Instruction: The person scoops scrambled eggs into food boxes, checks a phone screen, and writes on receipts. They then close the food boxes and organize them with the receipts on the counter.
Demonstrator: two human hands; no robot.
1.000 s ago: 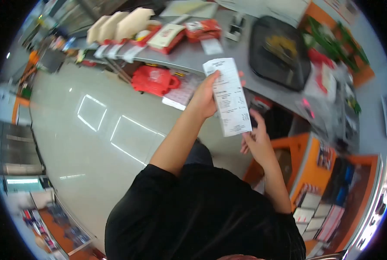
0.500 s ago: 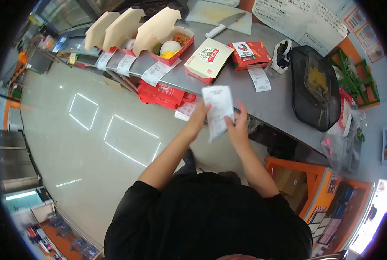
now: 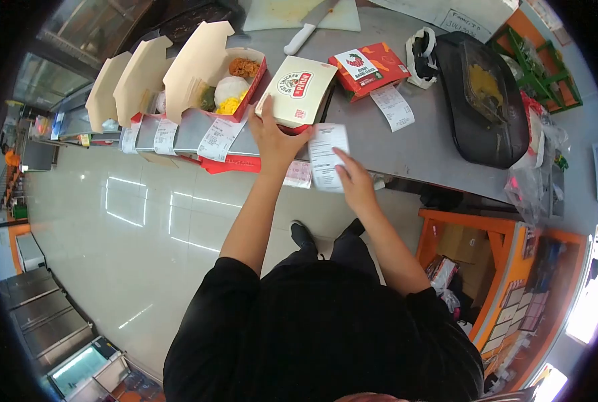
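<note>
My left hand is at the front edge of a closed cream and red meal box, its fingers spread against the box. In my right hand is a white printed receipt, pinched just right of the left hand. A red box lies to the right, with another receipt at its front. On the left stands an open box with rice, fried chicken and something yellow; a receipt hangs from the counter edge before it.
Two more open boxes stand further left. A knife rests on a cutting board behind. A black tray with a clear container is on the right of the steel counter. An orange shelf stands below.
My left hand has let go of the receipt and moved up to the closed box. My right hand still has the receipt. The view has shifted.
</note>
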